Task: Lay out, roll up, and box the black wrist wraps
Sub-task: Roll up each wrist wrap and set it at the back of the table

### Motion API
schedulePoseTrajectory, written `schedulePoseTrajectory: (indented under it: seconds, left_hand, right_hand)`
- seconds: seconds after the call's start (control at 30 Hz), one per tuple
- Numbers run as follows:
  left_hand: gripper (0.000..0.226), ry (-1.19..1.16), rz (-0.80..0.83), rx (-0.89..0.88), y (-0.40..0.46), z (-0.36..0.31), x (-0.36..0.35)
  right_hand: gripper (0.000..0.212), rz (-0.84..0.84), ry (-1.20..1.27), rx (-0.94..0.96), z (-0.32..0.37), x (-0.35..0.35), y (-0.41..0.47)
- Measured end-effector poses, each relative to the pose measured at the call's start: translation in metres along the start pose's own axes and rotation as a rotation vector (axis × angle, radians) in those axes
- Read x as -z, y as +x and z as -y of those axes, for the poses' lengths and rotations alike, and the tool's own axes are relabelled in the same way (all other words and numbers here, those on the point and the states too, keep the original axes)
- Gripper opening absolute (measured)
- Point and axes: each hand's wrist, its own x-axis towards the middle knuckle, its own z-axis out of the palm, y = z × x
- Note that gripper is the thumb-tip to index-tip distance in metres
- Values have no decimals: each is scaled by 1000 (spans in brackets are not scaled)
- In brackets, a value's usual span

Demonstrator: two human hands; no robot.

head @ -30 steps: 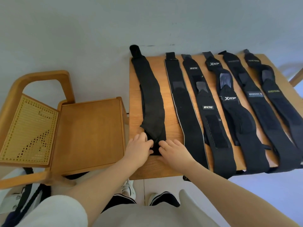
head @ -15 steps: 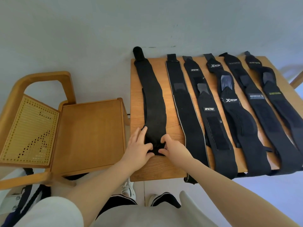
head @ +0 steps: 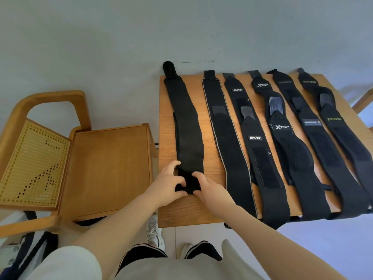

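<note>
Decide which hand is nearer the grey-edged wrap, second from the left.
Right. The right hand lies just beside the grey-edged wrap, pinching the plain wrap's rolled end; the left hand grips that roll's far side.

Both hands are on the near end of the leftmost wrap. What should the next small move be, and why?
Probably another turn of the roll away from the body. The left hand and right hand pinch a small rolled bundle at the near end of the leftmost wrist wrap, while most of that strap lies flat on the wooden table, unrolled.
</note>
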Motion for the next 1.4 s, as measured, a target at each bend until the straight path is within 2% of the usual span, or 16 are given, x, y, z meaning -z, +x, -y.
schedulePoseTrajectory:
  seconds: [0.2, 0.3, 0.4, 0.5, 0.57, 0.63, 0.7, 0.77, 0.9, 1.17, 1.23, 1.33, 1.4]
  left_hand:
    - [33, 286, 5, -97, 1, -5, 0]
    - [41, 425, 7, -134, 3, -5, -1]
    - [50, 464, -14, -150, 5, -5, -4]
    - [65, 480, -30, -161, 7, -4, -4]
    - [63, 529, -35, -187, 7, -4, -3]
    - [56, 532, -42, -205, 7, -5, -3]
    - [50, 479, -43, -188, 9, -7, -3]
    - [46, 426, -30, -160, 13, -8, -1]
    - [42, 344, -13, -114, 15, -10, -1]
    - [27, 138, 84, -42, 4, -12, -2]
    - [29, 156, 78, -46, 5, -13, -1]
    - [25, 204, 4, -39, 7, -15, -5]
    - [18, 227, -66, -29, 8, -17, -8]
  right_hand:
    - [48, 19, -189, -21, 4, -1, 0]
    - [47, -130, -383, 43, 1, -1, -6]
    - [43, -222, -520, 117, -1, -6, -9]
    - [35, -174, -487, 152, -2, -9, -6]
    - [35, -136, -422, 184, -8, -8, -2]
    - [38, -67, -225, 132, -11, 0, 1]
    - [38, -74, 49, 34, -11, 4, 1]
    - [33, -92, 204, -24, -9, 9, 2]
    - [25, -95, 112, 2, -11, 8, 4]
    - [26, 58, 99, 5, -14, 10, 9]
    - [23, 36, 75, -23, -14, 8, 12]
    - [19, -111, 68, -73, -8, 6, 12]
    - [20, -182, -28, -34, -3, 4, 11]
